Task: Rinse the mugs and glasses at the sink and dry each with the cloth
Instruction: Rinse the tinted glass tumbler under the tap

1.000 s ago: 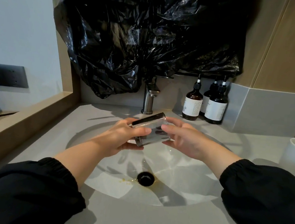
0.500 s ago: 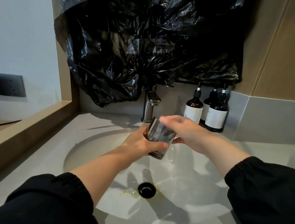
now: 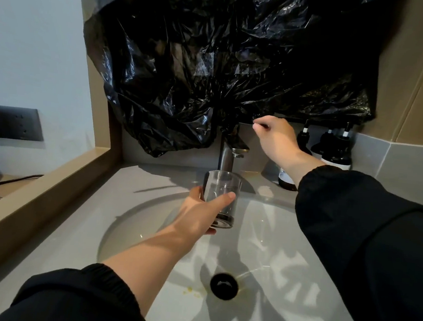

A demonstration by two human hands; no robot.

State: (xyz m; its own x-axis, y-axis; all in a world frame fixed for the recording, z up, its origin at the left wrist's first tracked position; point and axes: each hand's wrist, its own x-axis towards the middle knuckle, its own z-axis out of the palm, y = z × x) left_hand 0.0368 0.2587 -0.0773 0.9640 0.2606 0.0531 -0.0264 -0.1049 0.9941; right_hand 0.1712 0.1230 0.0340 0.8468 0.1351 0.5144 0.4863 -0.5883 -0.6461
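The fingers (image 3: 223, 199) of the left hand (image 3: 201, 210) are wrapped round the lower half of the glass (image 3: 221, 199). They grip it upright, mouth up, just under the spout of the faucet (image 3: 227, 151), toward 12 o'clock from the drain (image 3: 223, 285).

A second ago both hands held the glass on its side, low over the sink (image 3: 128, 219). Now the right hand (image 3: 273, 137) has let go and risen to 1 o'clock. Its bent fingertips are beside the faucet's lever (image 3: 245, 124), under the edge of the black plastic bag (image 3: 214, 58). I cannot tell whether they touch or pinch the lever, and no water shows at the spout.

That points to the rinse of this glass being about to begin, with the drying still to come. No cloth is in view.

The glass looks slick and is held one-handed, so the grip needs to stay firm once water runs. Dark bottles (image 3: 336, 156) stand on the tabletop (image 3: 152, 178) at 2 o'clock, behind the right wrist.
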